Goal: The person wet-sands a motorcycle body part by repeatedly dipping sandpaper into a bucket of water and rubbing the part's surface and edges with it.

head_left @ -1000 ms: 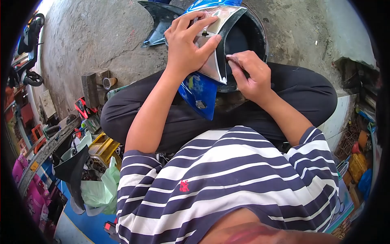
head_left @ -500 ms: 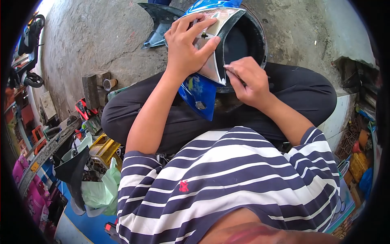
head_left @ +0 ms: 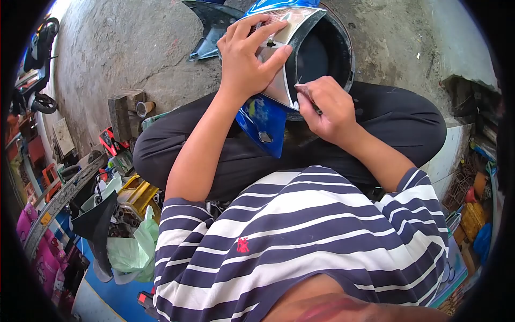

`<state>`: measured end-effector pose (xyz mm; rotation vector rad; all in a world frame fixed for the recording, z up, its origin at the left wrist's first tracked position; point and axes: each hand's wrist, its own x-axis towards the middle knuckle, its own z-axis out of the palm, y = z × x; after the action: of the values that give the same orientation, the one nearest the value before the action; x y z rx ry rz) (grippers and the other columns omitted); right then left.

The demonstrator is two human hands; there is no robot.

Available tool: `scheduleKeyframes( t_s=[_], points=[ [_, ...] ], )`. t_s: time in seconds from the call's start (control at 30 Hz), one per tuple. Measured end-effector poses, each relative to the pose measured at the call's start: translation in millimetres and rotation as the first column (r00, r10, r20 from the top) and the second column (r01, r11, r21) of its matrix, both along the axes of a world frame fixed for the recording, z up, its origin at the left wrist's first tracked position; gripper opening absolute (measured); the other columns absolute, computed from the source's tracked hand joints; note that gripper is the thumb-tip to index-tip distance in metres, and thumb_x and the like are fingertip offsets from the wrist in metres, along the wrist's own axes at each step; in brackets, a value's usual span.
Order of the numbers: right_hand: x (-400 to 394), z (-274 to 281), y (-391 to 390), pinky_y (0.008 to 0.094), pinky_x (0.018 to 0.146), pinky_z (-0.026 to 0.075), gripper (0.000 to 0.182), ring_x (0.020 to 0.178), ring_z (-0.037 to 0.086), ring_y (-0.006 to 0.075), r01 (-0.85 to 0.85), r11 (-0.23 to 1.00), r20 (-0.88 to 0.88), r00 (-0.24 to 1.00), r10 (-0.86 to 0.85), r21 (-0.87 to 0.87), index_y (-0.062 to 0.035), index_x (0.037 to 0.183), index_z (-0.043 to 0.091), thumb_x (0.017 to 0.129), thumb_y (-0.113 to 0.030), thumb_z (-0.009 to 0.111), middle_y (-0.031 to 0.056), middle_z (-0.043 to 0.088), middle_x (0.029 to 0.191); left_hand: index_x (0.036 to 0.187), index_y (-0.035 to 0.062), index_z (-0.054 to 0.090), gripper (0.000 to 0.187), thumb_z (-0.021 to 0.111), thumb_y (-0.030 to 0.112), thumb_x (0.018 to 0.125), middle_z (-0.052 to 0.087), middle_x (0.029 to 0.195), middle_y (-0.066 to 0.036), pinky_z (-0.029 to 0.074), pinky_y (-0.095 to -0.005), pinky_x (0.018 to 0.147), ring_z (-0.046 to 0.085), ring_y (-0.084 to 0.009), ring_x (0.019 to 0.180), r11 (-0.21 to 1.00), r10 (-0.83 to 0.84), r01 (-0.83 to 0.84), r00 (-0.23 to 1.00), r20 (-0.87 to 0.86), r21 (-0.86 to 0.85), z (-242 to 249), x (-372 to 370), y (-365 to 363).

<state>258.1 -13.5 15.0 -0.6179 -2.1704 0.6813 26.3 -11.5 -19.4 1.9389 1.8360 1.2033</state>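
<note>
A blue panel (head_left: 267,122) with a pale inner face (head_left: 279,86) rests across a round black tub (head_left: 344,59) between my crossed legs. My left hand (head_left: 247,59) lies over the pale face with its fingers spread, pressing on it. At the panel's white edge, beside the tub's opening, my right hand (head_left: 328,107) pinches a small thin tool whose shape is mostly hidden by the fingers. Its fingertips are close to the lower right corner of the panel.
A dark blue-grey panel piece (head_left: 212,32) lies on the concrete floor (head_left: 134,48) beyond the tub. At the left are a wooden block (head_left: 120,115), a small cup (head_left: 144,109), a yellow part (head_left: 137,197) and a green plastic bag (head_left: 137,247).
My right hand has turned slightly, and a thin tip now shows above its fingers. The panel has shifted up slightly. My left hand stays on it.
</note>
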Motion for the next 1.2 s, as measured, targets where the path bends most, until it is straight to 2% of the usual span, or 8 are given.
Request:
scheduleKeyframes(
  t_s=[0.1,0.27,0.6,0.7,0.83,0.93,1.07,1.2],
  points=[
    [1,-3,7,0.0408,0.073,0.057,0.019,0.08,0.072,0.0324,0.078,0.995,0.062,0.995,-0.074,-0.055,0.004,0.102,0.074,0.084,0.007,0.08,0.0143,0.074,0.092,0.133,0.0269,0.083,0.045,0.083,0.04,0.09,0.07,0.143,-0.002,0.038,-0.0506,0.115,0.061,-0.029,0.136,1.0,-0.001,0.001,1.0,-0.01,-0.008,0,1,-2],
    [-3,1,4,0.0416,0.071,0.056,0.023,0.074,0.068,0.0319,0.015,1.0,0.026,1.0,-0.014,-0.019,0.0036,0.102,0.074,0.081,0.006,0.081,0.0143,0.068,0.084,0.135,0.0238,0.082,0.046,0.082,0.038,0.091,0.071,0.145,-0.005,0.041,-0.0482,0.116,0.061,-0.0318,0.135,1.0,-0.012,0.012,0.999,-0.036,0.002,6,1,-3],
    [3,-9,15,0.0424,0.075,0.057,0.027,0.082,0.071,0.0314,0.072,0.994,0.063,0.996,-0.067,-0.085,0.0,0.107,0.075,0.082,0.006,0.081,0.0127,0.072,0.09,0.135,0.0242,0.082,0.045,0.081,0.037,0.092,0.071,0.145,-0.005,0.041,-0.0485,0.116,0.062,-0.0314,0.134,1.0,-0.006,0.006,1.0,-0.031,-0.004,7,2,-2],
    [-3,0,8,0.0431,0.077,0.057,0.028,0.084,0.072,0.0314,-0.022,0.998,-0.019,1.0,0.02,-0.061,-0.0007,0.107,0.075,0.081,0.007,0.081,0.0124,0.073,0.092,0.135,0.0241,0.082,0.045,0.081,0.037,0.092,0.071,0.145,-0.005,0.041,-0.0486,0.116,0.062,-0.0316,0.134,1.0,0.003,-0.004,1.0,-0.024,-0.012,7,4,-3],
    [12,-6,10,0.0427,0.078,0.058,0.025,0.085,0.073,0.033,-0.062,0.997,0.075,0.995,0.065,-0.052,-0.0008,0.104,0.075,0.081,0.006,0.081,0.0134,0.075,0.095,0.133,0.0286,0.082,0.046,0.084,0.042,0.089,0.069,0.141,-0.001,0.037,-0.0506,0.114,0.061,-0.0277,0.135,1.0,-0.003,0.004,1.0,-0.012,0.013,0,0,-1],
    [3,-6,15,0.0428,0.077,0.059,0.021,0.086,0.074,0.0346,0.049,0.993,0.015,0.999,-0.047,-0.109,-0.0001,0.103,0.074,0.083,0.005,0.081,0.0152,0.076,0.096,0.132,0.0286,0.082,0.045,0.084,0.042,0.089,0.069,0.142,-0.001,0.037,-0.0505,0.114,0.061,-0.0276,0.135,1.0,0.0,0.0,1.0,-0.015,0.017,-2,0,0],
    [3,-2,3,0.0421,0.076,0.061,0.017,0.086,0.076,0.0353,0.026,0.98,0.026,0.999,-0.021,-0.196,0.0018,0.103,0.074,0.087,0.004,0.079,0.0163,0.077,0.096,0.135,0.0232,0.082,0.046,0.082,0.038,0.092,0.071,0.145,-0.006,0.042,-0.0479,0.117,0.062,-0.0325,0.134,1.0,-0.013,0.013,1.0,-0.028,-0.005,6,2,-3],
    [2,-3,10,0.0419,0.076,0.061,0.018,0.084,0.076,0.0354,0.043,0.989,0.026,0.999,-0.04,-0.143,0.0018,0.103,0.074,0.086,0.005,0.08,0.0166,0.076,0.095,0.135,0.0228,0.082,0.046,0.082,0.037,0.091,0.071,0.144,-0.005,0.043,-0.0476,0.116,0.062,-0.0326,0.133,1.0,-0.01,0.01,1.0,-0.027,-0.001,7,1,-1]
  ],
)
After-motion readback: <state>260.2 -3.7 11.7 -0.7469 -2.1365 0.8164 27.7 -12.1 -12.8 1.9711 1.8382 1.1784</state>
